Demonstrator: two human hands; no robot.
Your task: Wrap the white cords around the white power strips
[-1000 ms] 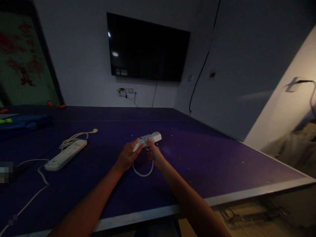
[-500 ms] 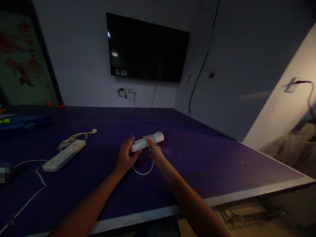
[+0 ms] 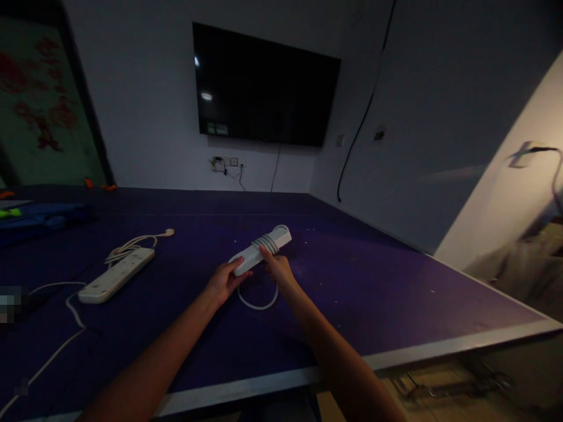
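Between my hands is a white power strip (image 3: pixel 247 262) with its grey-white cord (image 3: pixel 264 242) wound several times round its far half. My left hand (image 3: pixel 223 280) grips the near end, thumb on top and fingers beneath. My right hand (image 3: pixel 277 265) is closed at the windings, its thumb pressed on the cord at the strip's side; its other fingers are partly hidden. A loose loop of cord hangs below the strip between the two hands. The strip slants, its far end up and to the right.
A second white power strip (image 3: pixel 116 275) with a bundled cord and plug lies left on the purple table (image 3: pixel 387 293). Dark blue cloth (image 3: pixel 48 218) is at the far left. A television (image 3: pixel 266 85) hangs on the wall, with sockets (image 3: pixel 229 162) below it. White trim (image 3: pixel 440 346) edges the table.
My left hand has closed round the near end of the strip, where its fingers were spread before. The strip has turned a little, its far end pointing further away. My right hand stays at the windings.
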